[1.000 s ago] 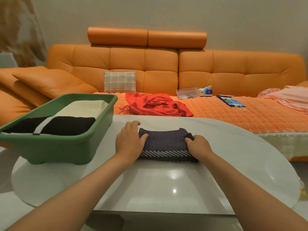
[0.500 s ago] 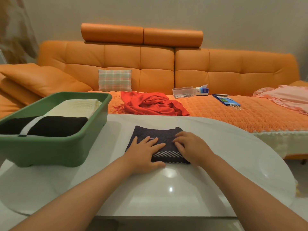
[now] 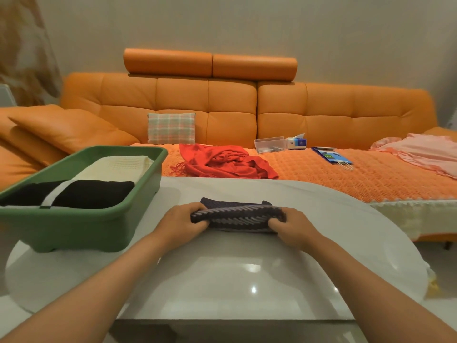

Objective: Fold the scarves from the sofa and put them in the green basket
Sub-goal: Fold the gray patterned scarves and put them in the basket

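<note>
A folded dark navy scarf (image 3: 238, 216) with pale stripes lies on the white table (image 3: 247, 276). My left hand (image 3: 183, 222) grips its left end and my right hand (image 3: 293, 227) grips its right end, and the near striped edge is raised and turned toward the sofa. The green basket (image 3: 81, 226) stands on the table's left side and holds a folded black scarf (image 3: 91, 194) with a white stripe and a folded cream scarf (image 3: 116, 165). A crumpled red scarf (image 3: 227, 162) lies on the orange sofa (image 3: 296, 115) behind the table.
On the sofa seat are a plaid cushion (image 3: 171, 128), a clear plastic box (image 3: 270, 144), a tissue box (image 3: 298, 141), a blue packet (image 3: 331, 156) and a pink cloth (image 3: 425, 152) at the right. Orange cushions (image 3: 69, 129) sit at the left.
My hands went from the scarf's two ends to pressing flat on its top, then moved back out to the ends. Both now grip it and have lifted the near edge.
</note>
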A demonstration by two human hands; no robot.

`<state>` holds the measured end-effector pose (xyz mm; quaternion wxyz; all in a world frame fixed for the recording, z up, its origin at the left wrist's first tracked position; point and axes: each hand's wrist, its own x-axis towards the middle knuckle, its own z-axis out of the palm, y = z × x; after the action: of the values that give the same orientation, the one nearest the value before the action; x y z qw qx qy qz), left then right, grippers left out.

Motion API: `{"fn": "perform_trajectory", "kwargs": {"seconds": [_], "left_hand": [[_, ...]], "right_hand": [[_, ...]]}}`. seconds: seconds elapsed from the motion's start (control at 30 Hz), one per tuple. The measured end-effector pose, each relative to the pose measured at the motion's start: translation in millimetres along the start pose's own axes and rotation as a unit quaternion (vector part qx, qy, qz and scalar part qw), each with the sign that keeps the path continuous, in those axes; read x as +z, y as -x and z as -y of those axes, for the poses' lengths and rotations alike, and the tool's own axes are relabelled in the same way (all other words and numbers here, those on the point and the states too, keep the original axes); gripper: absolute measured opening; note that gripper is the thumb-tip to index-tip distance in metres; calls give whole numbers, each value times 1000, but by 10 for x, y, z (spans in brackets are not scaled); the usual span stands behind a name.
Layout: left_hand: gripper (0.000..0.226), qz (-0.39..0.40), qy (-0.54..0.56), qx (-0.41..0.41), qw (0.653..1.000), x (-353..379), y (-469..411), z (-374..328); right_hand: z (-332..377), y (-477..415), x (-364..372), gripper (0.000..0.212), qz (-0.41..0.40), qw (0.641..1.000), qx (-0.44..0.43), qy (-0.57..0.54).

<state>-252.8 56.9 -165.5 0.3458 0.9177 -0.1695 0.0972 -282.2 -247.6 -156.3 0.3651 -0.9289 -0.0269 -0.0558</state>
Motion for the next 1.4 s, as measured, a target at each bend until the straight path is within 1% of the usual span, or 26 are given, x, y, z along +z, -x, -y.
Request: {"fn": "perform_trajectory", "kwargs": {"seconds": [0.07,0.13,0.17,0.23,0.3,0.33,0.37,0.4,0.43,0.47,0.5,0.53,0.57,0.63,0.67,0.7,0.77,0.83,0.97,1.07,1.17,1.2,1.27,1.3,1.37,1.4], "left_hand": [[13,-58,59,-32,996,2,-16,-57],[19,-77,107,-71,989,26,-57,-118],[22,-80,120,-98,985,45,-89,-137],[31,-86,115,-146,979,81,-147,-143],[40,-85,61,-186,977,109,-194,-147],[44,-85,2,-196,977,126,-213,-153],[46,-89,-76,-191,975,136,-229,-177],[44,-103,-154,-156,970,148,-247,-219],[42,-119,-213,-92,965,177,-275,-267],[40,-130,-237,-9,963,216,-297,-328],[39,-116,-233,64,963,263,-316,-406],[38,-88,-217,117,965,319,-327,-472],[38,-51,-210,145,966,385,-331,-526],[42,36,-229,146,962,526,-327,-586],[44,67,-241,136,959,579,-331,-582],[43,83,-243,128,958,611,-342,-564],[41,89,-229,111,963,627,-363,-510],[43,98,-229,87,965,609,-363,-438],[47,107,-231,63,965,508,-322,-243],[45,112,-173,50,977,391,-290,-99],[43,118,-133,1,984,308,-256,47],[44,123,-147,-21,981,291,-252,74],[46,122,-214,-53,968,252,-244,59],[46,110,-254,-45,960,233,-241,12],[43,82,-311,33,946,218,-228,-138],[45,84,-311,71,944,228,-211,-216]], "right_hand": [[-10,-42,-5,35,-23,998,42,-37],[-32,-107,6,51,-46,993,78,-76],[-37,-139,16,53,-55,989,98,-91],[-18,-182,42,45,-66,985,130,-96],[-5,-220,87,41,-74,986,140,-43],[-5,-238,124,39,-83,987,139,-7],[4,-253,164,37,-97,986,136,19],[33,-258,190,37,-110,984,131,41],[67,-264,215,38,-119,983,121,71],[102,-272,240,40,-120,981,103,112],[126,-292,266,42,-119,976,81,165],[155,-310,287,46,-123,966,50,222],[177,-330,303,53,-129,953,9,275],[224,-372,315,64,-126,928,-74,342],[234,-392,327,63,-112,920,-114,357],[230,-409,351,59,-92,919,-146,355],[202,-409,405,49,-35,932,-175,315],[147,-378,452,47,7,939,-173,296],[73,-358,412,46,9,950,-146,276],[2,-336,328,48,29,963,-109,246],[-42,-287,271,51,60,970,-86,221],[-41,-269,264,54,66,966,-94,232],[-19,-240,258,61,77,952,-121,271],[0,-222,256,66,83,946,-130,286],[44,-176,254,72,77,944,-137,290],[56,-149,263,72,62,946,-141,286]]}}
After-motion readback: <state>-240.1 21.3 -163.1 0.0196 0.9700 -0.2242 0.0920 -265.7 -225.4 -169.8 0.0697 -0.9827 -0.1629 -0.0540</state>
